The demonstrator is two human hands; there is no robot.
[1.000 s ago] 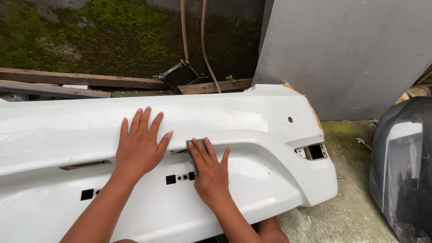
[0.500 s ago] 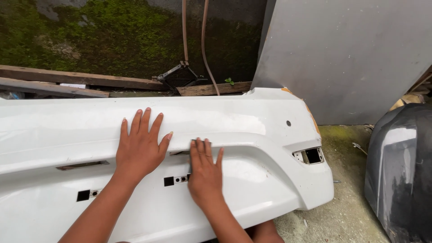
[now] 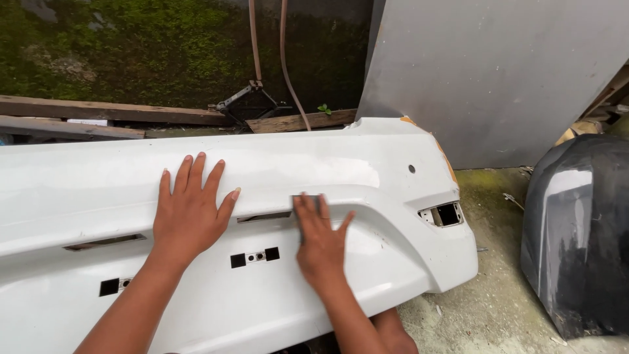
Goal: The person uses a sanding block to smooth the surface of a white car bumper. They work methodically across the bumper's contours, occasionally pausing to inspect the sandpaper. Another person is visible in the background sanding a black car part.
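Note:
A long white car bumper [image 3: 367, 164] lies across the view, resting over my lap. My left hand [image 3: 191, 213] lies flat on its upper face with the fingers spread and holds nothing. My right hand [image 3: 319, 239] presses flat on the bumper's middle ridge. A small grey sheet [image 3: 306, 198] shows under its fingertips. Between my hands are a narrow slot [image 3: 264, 217] and a few small square holes [image 3: 254, 257].
A dark grey car panel [image 3: 576, 229] stands at the right on the concrete floor [image 3: 485, 288]. A large grey board [image 3: 498, 72] leans behind the bumper. Wooden planks [image 3: 105, 111], two hoses [image 3: 268, 52] and a mossy wall [image 3: 131, 46] are at the back.
My right hand has slid a little to the right along the ridge with the grey sheet under it. The left hand has stayed flat in place.

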